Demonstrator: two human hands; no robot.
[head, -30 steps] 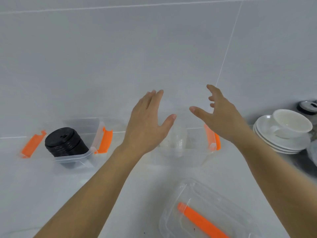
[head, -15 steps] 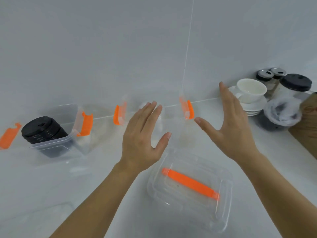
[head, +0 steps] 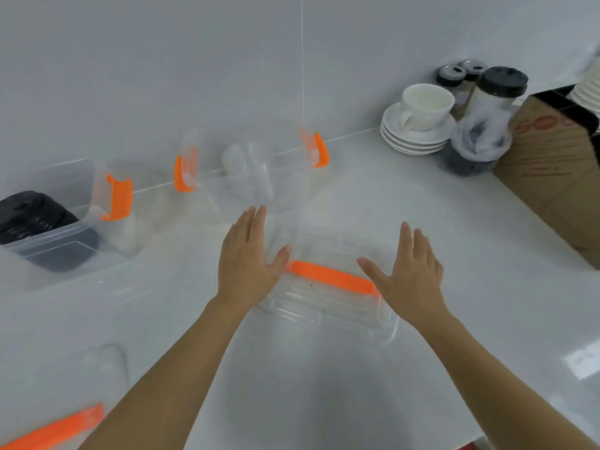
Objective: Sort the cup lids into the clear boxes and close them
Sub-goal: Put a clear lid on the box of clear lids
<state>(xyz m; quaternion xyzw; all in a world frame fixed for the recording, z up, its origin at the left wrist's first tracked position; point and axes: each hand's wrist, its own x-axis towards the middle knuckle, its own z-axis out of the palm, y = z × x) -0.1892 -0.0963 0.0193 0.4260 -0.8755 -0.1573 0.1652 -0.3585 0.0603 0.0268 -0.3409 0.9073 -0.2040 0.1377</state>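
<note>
Fingers spread loose on your left hand (head: 245, 264) and right hand (head: 410, 274), flanking the clear box lid (head: 328, 297) on the white bench (head: 422, 206); 2 open boxes sit against the tiled wall (head: 194, 60).

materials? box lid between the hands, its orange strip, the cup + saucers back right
Clear rectangular box lid: looks like transparent moulded plastic, glossy; the counter shows through it and ribs catch light. Orange strip across the lid: opaque plastic, smooth, probably a handle. White cup and stack of white saucers: likely glazed ceramic, with thick rims and a soft sheen, though melamine cannot be ruled out.
</note>
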